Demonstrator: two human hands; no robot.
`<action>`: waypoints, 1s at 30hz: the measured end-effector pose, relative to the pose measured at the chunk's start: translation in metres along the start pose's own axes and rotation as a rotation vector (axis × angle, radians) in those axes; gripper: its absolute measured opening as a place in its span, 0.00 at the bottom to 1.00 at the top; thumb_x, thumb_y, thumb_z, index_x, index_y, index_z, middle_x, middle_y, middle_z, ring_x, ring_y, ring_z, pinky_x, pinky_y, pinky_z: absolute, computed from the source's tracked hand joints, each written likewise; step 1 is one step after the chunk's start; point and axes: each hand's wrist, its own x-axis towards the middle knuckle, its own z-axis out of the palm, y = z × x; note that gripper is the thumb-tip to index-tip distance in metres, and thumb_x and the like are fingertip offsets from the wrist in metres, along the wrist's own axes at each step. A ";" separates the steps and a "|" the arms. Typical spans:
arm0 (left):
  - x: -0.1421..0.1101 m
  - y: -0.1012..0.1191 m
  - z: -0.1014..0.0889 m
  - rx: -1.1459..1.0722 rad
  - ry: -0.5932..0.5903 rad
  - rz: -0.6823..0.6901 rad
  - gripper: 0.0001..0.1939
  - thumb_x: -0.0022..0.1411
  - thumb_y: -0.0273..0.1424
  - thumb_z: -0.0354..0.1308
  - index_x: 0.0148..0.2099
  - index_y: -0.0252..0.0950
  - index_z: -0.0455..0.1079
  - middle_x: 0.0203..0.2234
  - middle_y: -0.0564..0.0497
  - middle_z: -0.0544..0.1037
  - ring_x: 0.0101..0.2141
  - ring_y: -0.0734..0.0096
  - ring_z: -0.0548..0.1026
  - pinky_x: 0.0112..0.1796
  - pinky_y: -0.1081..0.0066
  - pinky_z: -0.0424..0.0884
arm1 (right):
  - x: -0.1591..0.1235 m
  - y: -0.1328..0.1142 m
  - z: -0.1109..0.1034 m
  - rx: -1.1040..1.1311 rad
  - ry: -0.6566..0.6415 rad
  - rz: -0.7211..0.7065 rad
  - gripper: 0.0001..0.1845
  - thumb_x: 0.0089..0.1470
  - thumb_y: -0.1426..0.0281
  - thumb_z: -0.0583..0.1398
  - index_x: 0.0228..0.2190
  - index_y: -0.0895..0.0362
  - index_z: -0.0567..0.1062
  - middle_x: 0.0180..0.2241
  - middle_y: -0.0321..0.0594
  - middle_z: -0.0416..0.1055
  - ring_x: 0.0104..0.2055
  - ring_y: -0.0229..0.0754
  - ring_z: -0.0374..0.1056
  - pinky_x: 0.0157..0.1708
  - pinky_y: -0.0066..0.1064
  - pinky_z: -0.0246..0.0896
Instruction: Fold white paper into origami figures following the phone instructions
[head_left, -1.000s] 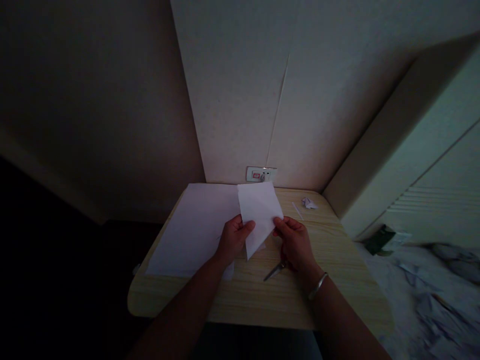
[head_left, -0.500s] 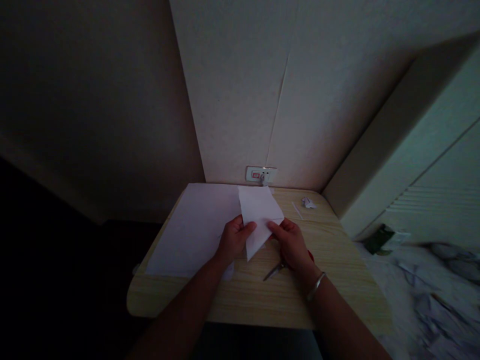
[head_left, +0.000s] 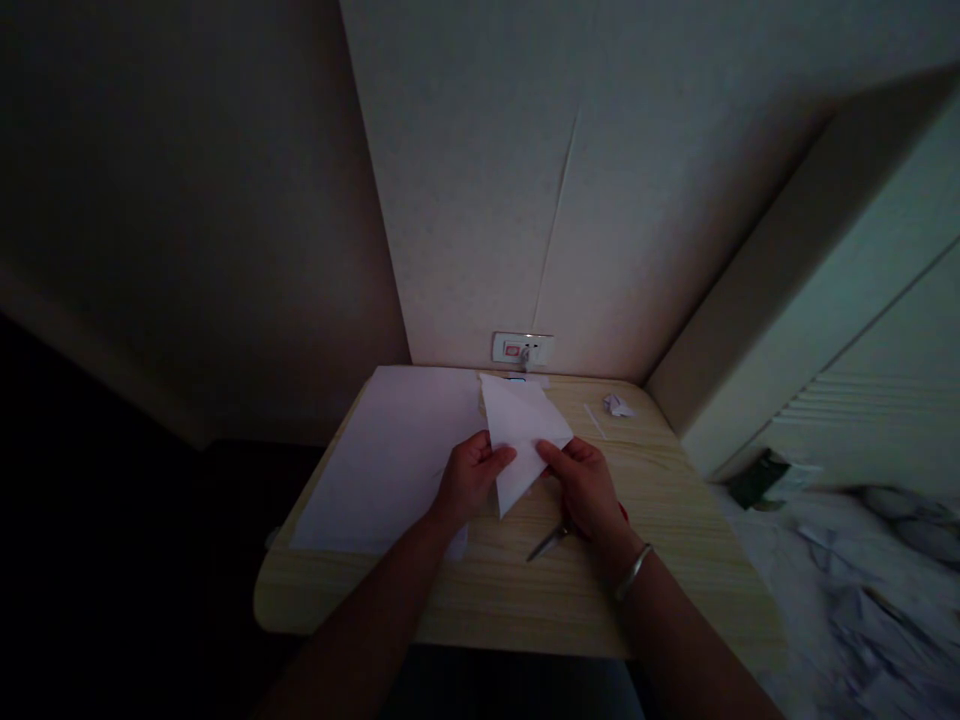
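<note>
Between my hands is a white sheet of paper [head_left: 521,415], pointed at its lower end and held above the wooden table. My left hand [head_left: 472,475] pinches its left edge, thumb on top. On the right edge my right hand [head_left: 583,480] pinches it the same way, with a bracelet at the wrist. Scissors [head_left: 549,542] with red handles lie on the table beneath my right hand, which hides most of the handles. A large white sheet [head_left: 390,450] lies flat to the left of my left hand.
On the table [head_left: 675,570], a folded scrap of paper [head_left: 617,405] and a thin paper strip [head_left: 595,421] lie at the back right. A wall socket [head_left: 523,348] with a plug sits behind the table. To the right is a cluttered light surface [head_left: 847,590].
The held paper has shifted slightly right and its top right corner has tipped, so its outline is more pointed. Both hands keep their pinch. The scissors have stayed put.
</note>
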 end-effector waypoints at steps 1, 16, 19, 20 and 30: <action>0.000 0.000 0.000 0.000 -0.003 0.003 0.17 0.51 0.39 0.63 0.38 0.31 0.72 0.27 0.49 0.79 0.27 0.69 0.74 0.29 0.72 0.67 | 0.000 0.000 0.000 0.006 -0.002 0.003 0.08 0.43 0.65 0.67 0.25 0.57 0.78 0.24 0.35 0.74 0.24 0.35 0.63 0.26 0.27 0.57; 0.000 0.000 -0.001 0.044 0.020 0.000 0.17 0.50 0.37 0.64 0.39 0.30 0.75 0.27 0.48 0.79 0.25 0.71 0.73 0.27 0.73 0.66 | -0.002 -0.005 0.002 -0.071 0.016 -0.015 0.09 0.40 0.65 0.68 0.21 0.57 0.76 0.21 0.33 0.72 0.23 0.34 0.62 0.25 0.27 0.55; -0.001 0.001 -0.001 0.040 0.043 -0.004 0.16 0.49 0.37 0.64 0.38 0.30 0.75 0.27 0.49 0.80 0.25 0.72 0.73 0.27 0.74 0.66 | -0.001 -0.006 0.001 -0.067 0.069 -0.034 0.10 0.40 0.65 0.69 0.20 0.57 0.75 0.19 0.32 0.70 0.22 0.33 0.61 0.25 0.26 0.55; -0.001 0.002 -0.001 0.039 0.051 -0.007 0.16 0.49 0.37 0.64 0.38 0.30 0.75 0.26 0.49 0.80 0.25 0.72 0.73 0.27 0.74 0.66 | -0.001 -0.007 0.001 -0.069 0.083 -0.033 0.10 0.40 0.65 0.69 0.20 0.57 0.75 0.19 0.31 0.69 0.22 0.33 0.60 0.25 0.26 0.55; 0.000 -0.002 -0.004 0.021 0.066 -0.018 0.17 0.49 0.37 0.64 0.38 0.30 0.75 0.27 0.48 0.79 0.24 0.73 0.72 0.26 0.75 0.65 | 0.001 -0.017 -0.005 -0.014 0.220 -0.010 0.11 0.38 0.62 0.68 0.22 0.57 0.77 0.20 0.35 0.71 0.22 0.34 0.62 0.22 0.26 0.56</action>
